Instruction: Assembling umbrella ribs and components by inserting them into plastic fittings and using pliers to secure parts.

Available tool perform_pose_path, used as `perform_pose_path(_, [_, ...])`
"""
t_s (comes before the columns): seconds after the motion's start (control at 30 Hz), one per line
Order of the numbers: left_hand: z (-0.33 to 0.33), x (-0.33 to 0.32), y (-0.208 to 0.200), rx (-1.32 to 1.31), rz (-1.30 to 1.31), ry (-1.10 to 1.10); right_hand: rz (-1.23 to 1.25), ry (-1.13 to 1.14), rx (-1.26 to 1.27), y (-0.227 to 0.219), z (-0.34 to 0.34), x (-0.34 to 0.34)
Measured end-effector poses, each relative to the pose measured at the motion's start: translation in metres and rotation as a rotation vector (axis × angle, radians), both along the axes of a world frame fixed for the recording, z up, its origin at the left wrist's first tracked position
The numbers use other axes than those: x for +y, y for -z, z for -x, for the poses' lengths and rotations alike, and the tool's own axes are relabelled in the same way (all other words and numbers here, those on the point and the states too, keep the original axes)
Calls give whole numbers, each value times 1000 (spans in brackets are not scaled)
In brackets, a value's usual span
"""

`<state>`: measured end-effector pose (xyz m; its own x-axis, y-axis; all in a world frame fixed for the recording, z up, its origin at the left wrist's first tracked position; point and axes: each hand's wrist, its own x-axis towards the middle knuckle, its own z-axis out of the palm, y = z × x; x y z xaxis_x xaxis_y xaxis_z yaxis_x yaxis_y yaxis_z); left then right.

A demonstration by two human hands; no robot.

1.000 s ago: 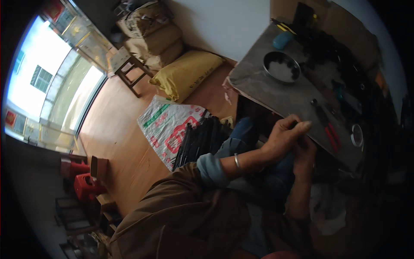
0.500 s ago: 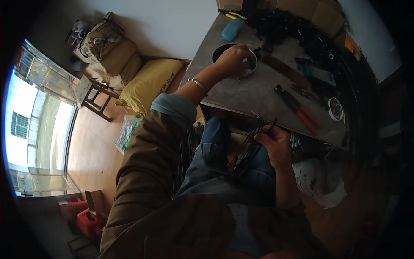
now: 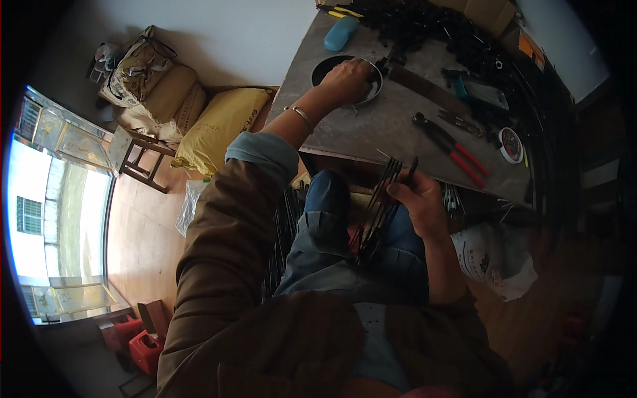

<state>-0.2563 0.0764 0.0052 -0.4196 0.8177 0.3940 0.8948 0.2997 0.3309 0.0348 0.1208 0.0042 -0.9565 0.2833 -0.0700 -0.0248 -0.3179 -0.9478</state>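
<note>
My left hand (image 3: 348, 81) reaches into a round metal bowl (image 3: 321, 71) on the table, its fingers bent down. The fingertips and whatever they touch inside are hidden. Over my lap, my right hand (image 3: 419, 202) grips a bundle of thin black rods (image 3: 379, 207) between thumb and fingers. The rods fan out slightly at the top and hang down between my knees.
On the grey table (image 3: 345, 136) lie red-handled cutters (image 3: 458, 156), a flat brown bar (image 3: 428, 89), a blue case (image 3: 341, 33), a small round tin (image 3: 510, 144) and a heap of black parts (image 3: 424, 33). A yellow sack (image 3: 225, 123) and wooden stool (image 3: 142, 159) stand left.
The view has shifted a little, so the table appears further left and higher. My left hand stays in the bowl; the rods in my right hand now stand more upright.
</note>
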Motion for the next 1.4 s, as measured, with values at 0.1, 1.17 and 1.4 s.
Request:
perform_pose_path(0.1, [6,-1,3,-21,46,-18,12,8,-1,0,-2,-3])
perform_pose_path(1.17, [-146,-79,-23,-2070,-264,409,-117,-141,58,6,-5,1])
perform_pose_path(1.4, [-143,-80,-23,-2080,-253,424,-104,-132,40,5,-3,-1])
